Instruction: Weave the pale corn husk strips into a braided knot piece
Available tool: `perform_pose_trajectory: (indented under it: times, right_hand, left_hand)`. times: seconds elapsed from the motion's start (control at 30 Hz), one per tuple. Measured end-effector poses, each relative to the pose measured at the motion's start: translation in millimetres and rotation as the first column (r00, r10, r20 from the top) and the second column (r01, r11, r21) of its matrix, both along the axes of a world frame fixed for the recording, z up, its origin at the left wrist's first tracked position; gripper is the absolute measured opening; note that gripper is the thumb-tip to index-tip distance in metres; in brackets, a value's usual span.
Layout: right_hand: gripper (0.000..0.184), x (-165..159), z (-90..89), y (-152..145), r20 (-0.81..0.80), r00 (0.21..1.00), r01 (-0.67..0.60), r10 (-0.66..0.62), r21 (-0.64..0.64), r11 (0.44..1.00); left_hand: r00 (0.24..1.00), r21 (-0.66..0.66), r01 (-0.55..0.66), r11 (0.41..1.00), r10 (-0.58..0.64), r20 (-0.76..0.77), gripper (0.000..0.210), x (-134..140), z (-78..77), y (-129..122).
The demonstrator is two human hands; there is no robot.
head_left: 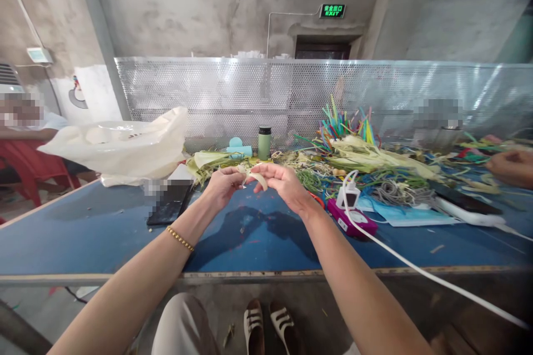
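Note:
A pale strip of corn husk point(260, 180) is held up over the blue table between my two hands. My left hand point(225, 184), with a gold bead bracelet point(180, 239) on its wrist, pinches the strip's left part between thumb and fingers. Closed on its right part is my right hand point(283, 182), and the strip curls down under these fingers. The fingertips almost meet, so the exact grip is partly hidden. Just behind the hands lie loose husks point(210, 160) and a green tumbler point(264, 143).
A large whitish plastic bag point(120, 147) and a black phone point(170, 202) lie to the left. On the right are a purple power strip point(353, 219) with a white cable, more husks point(383, 158), colourful stems point(343, 125) and another person's hand point(511, 167). A perforated metal screen point(233, 89) stands behind.

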State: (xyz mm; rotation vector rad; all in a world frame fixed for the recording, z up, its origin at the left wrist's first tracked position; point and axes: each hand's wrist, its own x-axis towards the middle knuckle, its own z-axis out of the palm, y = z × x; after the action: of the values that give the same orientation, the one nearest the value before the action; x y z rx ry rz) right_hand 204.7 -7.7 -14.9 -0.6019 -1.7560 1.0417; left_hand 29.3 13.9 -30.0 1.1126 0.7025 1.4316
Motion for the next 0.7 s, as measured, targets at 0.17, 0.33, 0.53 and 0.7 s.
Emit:
perform_pose_trajectory:
  times: [0.17,0.33,0.53,0.7]
  right_hand:
    - [0.025,-1,-1.0,2,0.069,0.985,0.146,-0.158,0.155,0.977]
    - [0.014,-2,-5.1,4,0.106,0.893,0.314,-0.438,0.551,0.773]
    - [0.017,-8,-12.1,2,0.223,0.880,0.144,-0.419,0.716,0.684]
    - [0.016,-9,-13.8,2,0.266,0.887,0.222,-0.377,0.471,0.854]
  left_hand:
    - [0.999,-0.031,0.034,0.999,-0.034,-0.002,0.018,-1,0.2,1]
    - [1.000,-0.071,0.020,0.997,-0.022,-0.015,0.018,-1,-0.7,1]
    - [0.997,-0.068,-0.051,0.996,0.046,-0.069,0.019,-2,-1.9,1]
    - [0.992,-0.028,0.012,1.000,-0.015,-0.124,0.019,0,-1.1,-1]
